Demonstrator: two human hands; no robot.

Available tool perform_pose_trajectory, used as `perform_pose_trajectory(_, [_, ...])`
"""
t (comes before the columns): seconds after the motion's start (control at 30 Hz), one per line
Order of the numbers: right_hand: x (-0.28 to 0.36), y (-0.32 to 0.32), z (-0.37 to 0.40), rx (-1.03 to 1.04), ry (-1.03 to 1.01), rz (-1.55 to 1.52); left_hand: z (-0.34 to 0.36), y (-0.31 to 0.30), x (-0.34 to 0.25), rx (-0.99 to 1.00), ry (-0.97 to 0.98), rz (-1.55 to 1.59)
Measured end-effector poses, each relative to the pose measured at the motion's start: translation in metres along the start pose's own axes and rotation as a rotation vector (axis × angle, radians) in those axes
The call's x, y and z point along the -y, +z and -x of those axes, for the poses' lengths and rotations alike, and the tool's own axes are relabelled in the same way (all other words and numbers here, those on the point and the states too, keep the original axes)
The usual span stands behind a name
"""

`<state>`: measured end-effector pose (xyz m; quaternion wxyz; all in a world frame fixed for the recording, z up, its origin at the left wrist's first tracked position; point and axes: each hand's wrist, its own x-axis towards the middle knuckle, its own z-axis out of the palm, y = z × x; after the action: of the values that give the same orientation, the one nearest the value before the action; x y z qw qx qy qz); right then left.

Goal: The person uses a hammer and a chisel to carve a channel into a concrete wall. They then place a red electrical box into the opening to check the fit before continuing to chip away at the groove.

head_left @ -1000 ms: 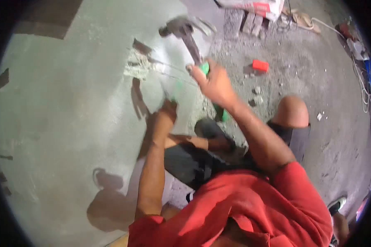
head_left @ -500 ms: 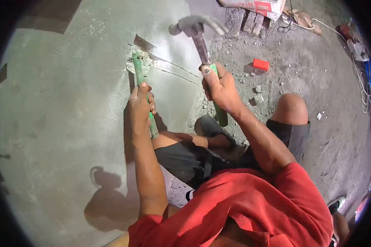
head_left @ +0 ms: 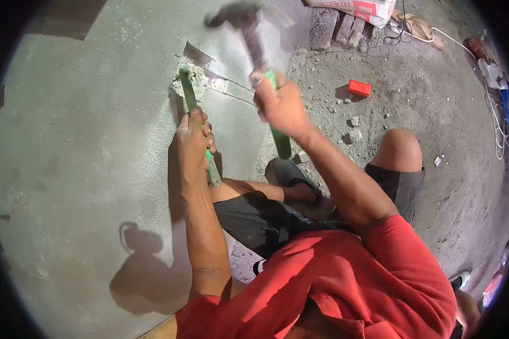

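My left hand (head_left: 193, 135) is wrapped round a green chisel (head_left: 186, 86), whose far end rests at a chipped, crumbly patch (head_left: 198, 85) in the smooth grey wall (head_left: 96, 147). My right hand (head_left: 283, 107) grips the green handle of a claw hammer (head_left: 255, 48). The hammer head is raised above and to the right of the chisel, apart from it and blurred. Beside the chipped patch are a dark rectangular recess (head_left: 197, 55) and thin lines running right.
A small red box (head_left: 359, 88) lies on the rubble-strewn floor (head_left: 447, 135). A printed sack (head_left: 356, 8), blocks (head_left: 349, 30) and cables (head_left: 496, 121) are at the top and right. Another person's shoe (head_left: 461, 280) shows at lower right.
The hammer and my right hand have moved left, closer to the chisel. My left hand and the chisel have hardly shifted.
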<state>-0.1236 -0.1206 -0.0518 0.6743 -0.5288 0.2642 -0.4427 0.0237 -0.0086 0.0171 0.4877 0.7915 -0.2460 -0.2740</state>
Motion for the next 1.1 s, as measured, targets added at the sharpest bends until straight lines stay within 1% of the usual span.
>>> perform_pose_trajectory(0.03, [0.027,-0.009,0.005,-0.055,-0.076,-0.030,0.005,0.001,0.000,-0.004,-0.007,-0.007])
perform_pose_trajectory(0.07, [0.039,-0.012,0.007,-0.119,-0.155,-0.056,0.004,0.002,-0.001,-0.016,-0.011,0.012])
perform_pose_trajectory(0.1, [0.039,-0.007,0.006,-0.178,-0.189,-0.137,0.002,0.004,-0.003,-0.028,-0.009,0.034])
perform_pose_trajectory(0.13, [0.022,0.005,0.000,-0.182,-0.191,-0.138,-0.003,0.003,-0.003,-0.025,-0.007,0.031])
perform_pose_trajectory(0.2, [-0.045,0.036,-0.007,-0.300,-0.573,0.210,-0.009,-0.005,0.003,0.038,-0.032,0.049])
perform_pose_trajectory(0.23, [-0.065,0.037,-0.014,0.004,-0.223,0.414,-0.006,-0.005,0.002,0.063,-0.012,0.073])
perform_pose_trajectory(0.27, [-0.064,0.031,-0.016,-0.003,-0.219,0.413,-0.002,-0.008,0.006,0.070,-0.013,0.068])
perform_pose_trajectory(0.33, [-0.055,0.011,-0.028,0.039,0.206,0.294,-0.011,-0.007,0.009,0.070,-0.070,0.178])
perform_pose_trajectory(0.37, [-0.053,0.001,-0.019,-0.008,0.136,0.294,-0.011,-0.011,0.013,0.086,-0.054,0.240])
perform_pose_trajectory(0.4, [-0.043,-0.008,-0.016,0.012,0.134,0.302,-0.008,-0.012,0.017,0.070,-0.056,0.254])
perform_pose_trajectory(0.47, [-0.015,-0.023,-0.004,-0.036,0.072,0.235,0.001,-0.017,0.025,0.349,-0.168,0.688])
perform_pose_trajectory(0.5, [0.000,-0.030,-0.005,-0.044,0.064,0.232,0.014,-0.008,0.024,0.357,-0.161,0.682])
perform_pose_trajectory(0.57, [0.025,-0.040,-0.001,-0.029,0.078,0.012,0.049,0.017,0.024,0.553,-0.233,0.392])
perform_pose_trajectory(0.6, [0.032,-0.043,0.003,-0.042,0.082,0.011,0.046,0.019,0.024,0.563,-0.240,0.386])
perform_pose_trajectory(0.67, [0.040,-0.046,0.009,-0.031,0.091,-0.054,0.037,0.021,0.025,0.186,0.033,-0.351])
perform_pose_trajectory(0.7, [0.039,-0.045,0.012,-0.033,0.092,-0.059,0.033,0.015,0.018,0.122,0.029,-0.310])
perform_pose_trajectory(0.77, [0.035,-0.039,0.019,-0.023,0.145,-0.098,0.030,0.001,0.008,0.086,0.024,-0.296])
perform_pose_trajectory(0.83, [0.027,-0.034,0.024,-0.008,0.132,-0.080,0.029,-0.011,0.005,0.018,0.031,-0.275])
perform_pose_trajectory(0.87, [0.023,-0.031,0.024,0.007,0.111,-0.052,0.029,-0.014,0.005,0.013,0.032,-0.282])
perform_pose_trajectory(0.93, [0.020,-0.027,0.024,0.037,0.105,-0.079,0.030,-0.019,0.003,0.038,0.008,-0.087])
perform_pose_trajectory(0.97, [0.022,-0.026,0.024,0.053,0.077,-0.034,0.029,-0.021,0.006,0.035,0.011,-0.084])
perform_pose_trajectory(1.0, [0.023,-0.026,0.024,0.067,0.049,0.013,0.026,-0.022,0.010,0.042,0.009,-0.012])
perform_pose_trajectory(1.03, [0.025,-0.025,0.023,0.069,0.048,0.018,0.024,-0.023,0.013,0.049,0.003,0.062])
perform_pose_trajectory(1.1, [0.030,-0.024,0.022,0.029,-0.028,0.079,0.017,-0.023,0.014,0.043,-0.012,0.078])
